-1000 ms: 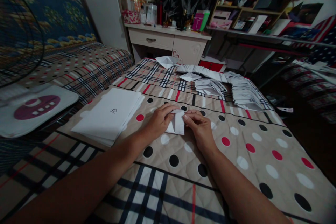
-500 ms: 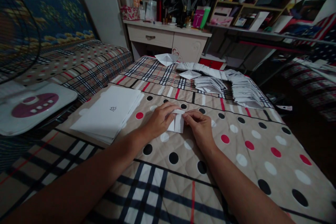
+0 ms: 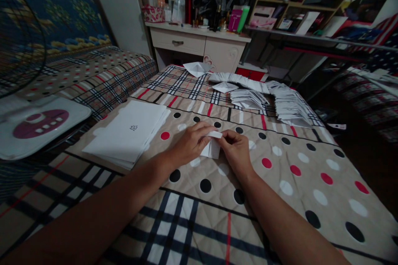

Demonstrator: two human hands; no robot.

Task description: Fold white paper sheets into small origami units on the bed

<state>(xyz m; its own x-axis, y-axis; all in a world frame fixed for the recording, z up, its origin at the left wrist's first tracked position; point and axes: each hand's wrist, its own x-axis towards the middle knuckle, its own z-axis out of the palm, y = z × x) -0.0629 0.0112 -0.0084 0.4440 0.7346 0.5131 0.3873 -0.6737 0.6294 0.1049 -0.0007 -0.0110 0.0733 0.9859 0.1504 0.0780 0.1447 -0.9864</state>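
A small folded piece of white paper [image 3: 212, 149] is between my hands, low over the dotted bedspread. My left hand [image 3: 190, 143] grips its left side, fingers over the top edge and thumb in front. On the right side, my right hand [image 3: 234, 147] pinches the upper corner between thumb and fingers. A narrow flap along the top of the paper stands up toward me. To the left lies a stack of white paper sheets [image 3: 124, 132], the top one bearing a small dark printed mark.
Several folded white papers [image 3: 290, 105] stand in packed rows at the far side of the bed, with two paper boats [image 3: 196, 68] near them. A white plastic lid-like surface [image 3: 74, 112] and a fan [image 3: 21, 37] are at the left. Beyond stands a dresser [image 3: 177, 37].
The top flap of the paper has lifted and now shows as a broader white strip. My right fingers have shifted slightly at the corner; my left hand is nearly still.
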